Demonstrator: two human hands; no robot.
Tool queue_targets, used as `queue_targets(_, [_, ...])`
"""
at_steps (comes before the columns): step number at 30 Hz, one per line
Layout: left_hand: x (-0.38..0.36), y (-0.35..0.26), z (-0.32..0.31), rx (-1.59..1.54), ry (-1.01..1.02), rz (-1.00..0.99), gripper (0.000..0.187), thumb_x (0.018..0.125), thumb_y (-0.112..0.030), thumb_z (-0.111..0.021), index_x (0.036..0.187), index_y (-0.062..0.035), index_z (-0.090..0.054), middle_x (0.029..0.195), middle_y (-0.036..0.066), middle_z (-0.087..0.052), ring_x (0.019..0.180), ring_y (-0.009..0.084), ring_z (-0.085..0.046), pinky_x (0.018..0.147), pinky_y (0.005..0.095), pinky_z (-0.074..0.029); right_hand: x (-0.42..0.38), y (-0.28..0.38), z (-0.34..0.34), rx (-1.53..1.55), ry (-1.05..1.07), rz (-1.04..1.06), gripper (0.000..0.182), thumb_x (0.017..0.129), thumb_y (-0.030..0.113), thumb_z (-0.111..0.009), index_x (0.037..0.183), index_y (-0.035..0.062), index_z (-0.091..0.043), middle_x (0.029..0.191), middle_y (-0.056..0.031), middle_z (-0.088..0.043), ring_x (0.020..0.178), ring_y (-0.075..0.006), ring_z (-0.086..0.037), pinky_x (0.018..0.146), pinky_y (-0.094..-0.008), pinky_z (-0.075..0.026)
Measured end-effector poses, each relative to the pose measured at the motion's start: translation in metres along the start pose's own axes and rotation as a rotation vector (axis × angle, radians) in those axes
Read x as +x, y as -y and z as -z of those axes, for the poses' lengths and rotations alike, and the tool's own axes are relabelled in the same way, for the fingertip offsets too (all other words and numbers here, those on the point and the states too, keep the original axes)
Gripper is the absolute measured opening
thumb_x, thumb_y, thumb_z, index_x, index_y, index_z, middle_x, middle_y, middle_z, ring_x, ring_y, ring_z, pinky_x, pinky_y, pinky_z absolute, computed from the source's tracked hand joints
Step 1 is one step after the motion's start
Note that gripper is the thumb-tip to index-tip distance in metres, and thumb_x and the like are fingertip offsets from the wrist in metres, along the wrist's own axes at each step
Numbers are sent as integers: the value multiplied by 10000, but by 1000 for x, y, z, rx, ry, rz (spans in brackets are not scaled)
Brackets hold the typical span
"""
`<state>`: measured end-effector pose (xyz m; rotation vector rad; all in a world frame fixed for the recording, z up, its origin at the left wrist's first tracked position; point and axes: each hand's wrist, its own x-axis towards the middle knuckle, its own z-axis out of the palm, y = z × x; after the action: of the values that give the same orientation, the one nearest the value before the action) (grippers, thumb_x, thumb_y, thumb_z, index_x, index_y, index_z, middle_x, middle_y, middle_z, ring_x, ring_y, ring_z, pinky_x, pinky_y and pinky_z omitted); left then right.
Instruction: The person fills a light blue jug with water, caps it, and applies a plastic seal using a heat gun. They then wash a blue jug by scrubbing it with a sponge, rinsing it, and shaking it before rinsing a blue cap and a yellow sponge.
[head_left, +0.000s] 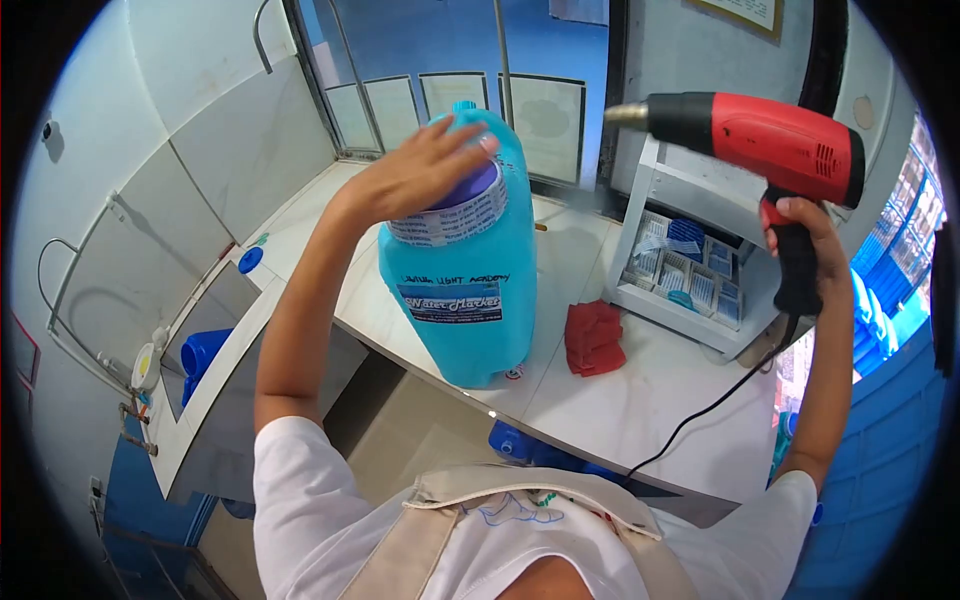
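A large turquoise water container (pixel 455 335) stands upright on the white tiled counter. Around its purple cap (pixel 470 188) runs a printed plastic band (pixel 450 225). My left hand (pixel 425 170) lies over the cap with its fingers spread; its palm side is hidden. On the right, my right hand (pixel 810 240) is wrapped round the black handle of a red and black heat gun (pixel 770 140), held up in the air. The metal nozzle points left, toward the container's upper part but apart from it.
A folded red cloth (pixel 594 338) lies right of the container. Behind it is a white drawer unit (pixel 680 275) with small packets. The black cord (pixel 710 405) trails over the counter (pixel 640 420). A blue cap (pixel 250 260) and a sink area are on the left.
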<state>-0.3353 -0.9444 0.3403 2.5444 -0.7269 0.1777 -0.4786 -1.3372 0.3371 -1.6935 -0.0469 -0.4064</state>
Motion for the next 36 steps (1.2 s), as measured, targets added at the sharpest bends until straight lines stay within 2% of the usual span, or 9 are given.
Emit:
queue_targets(1, [4, -3, -5, 315, 142, -22, 800, 779, -711, -257, 1374, -183, -346, 1417, 179, -280, 1281, 385, -298, 1047, 505, -238, 7, -4, 17, 0, -3, -7, 354, 743, 226, -598, 967, -46, -558, 695, -94, -590, 507, -121, -566, 441, -226, -472])
queue_targets(9, [5, -12, -6, 348, 222, 64, 750, 683, -643, -431, 1338, -285, -360, 1387, 48, -344, 1229, 328, -354, 993, 541, -328, 112, -41, 58, -1294, 26, 217, 275, 645, 98, -631, 900, -3, -609, 782, -175, -644, 700, -286, -630, 654, -349, -489])
queue_targets(21, [-2, -8, -5, 278, 160, -85, 564, 753, -477, -472, 1274, -261, -464, 1339, 83, -399, 1218, 312, -378, 983, 474, -352, 158, -78, 55, -1315, 62, 19, 493, 683, 193, -635, 1148, 50, -556, 1091, -175, -604, 1009, -326, -578, 890, -362, -436])
queue_targets(23, [-18, -13, -5, -252, -116, 58, 453, 833, -407, -475, 1223, -181, -522, 1299, 141, -446, 1199, 371, -409, 996, 486, -301, 163, -72, 55, -1414, 4, -138, 508, 713, 218, -624, 1181, 42, -533, 1140, -175, -582, 1057, -328, -555, 927, -362, -415])
queue_targets(25, [-47, -2, -25, -158, -694, -262, 443, 874, -273, -436, 1258, -52, -453, 1344, 178, -376, 1236, 371, -354, 1037, 430, -247, 153, -74, 35, -1324, -422, 580, 475, 791, 236, -589, 1216, 40, -506, 1193, -177, -546, 1147, -326, -493, 980, -362, -366])
queue_targets(26, [-63, 1, -48, -162, -871, -241, 509, 866, -287, -425, 1298, -23, -381, 1379, 166, -323, 1277, 322, -298, 1054, 414, -212, 143, -55, -20, -964, -299, 698, 388, 852, 232, -539, 1194, 48, -530, 1171, -169, -558, 1142, -290, -496, 974, -348, -361])
queue_targets(29, [-108, 25, -141, -185, -1032, -141, 728, 862, -408, -390, 1394, 12, -123, 1467, 172, -50, 1363, 298, -60, 1086, 432, -69, 205, -70, -156, -243, 342, 642, 463, 912, 420, -396, 1041, 42, -631, 1096, -105, -611, 1021, -228, -549, 886, -316, -407])
queue_targets(31, [-124, 32, -195, -287, -988, -51, 758, 883, -463, -349, 1403, 19, -82, 1465, 196, 19, 1363, 317, 7, 1084, 450, -37, 248, -118, -241, -2, 361, 227, 597, 900, 529, -348, 1059, 25, -625, 1087, -124, -606, 1020, -244, -539, 898, -337, -403])
queue_targets(36, [-90, 59, -242, -301, -1130, -63, 804, 888, -510, -317, 1408, 22, -12, 1461, 216, 67, 1359, 333, 58, 1081, 463, -11, 304, -213, -303, 551, 436, 64, 456, 888, 387, -414, 1028, -4, -602, 968, -94, -617, 889, -164, -564, 813, -296, -443])
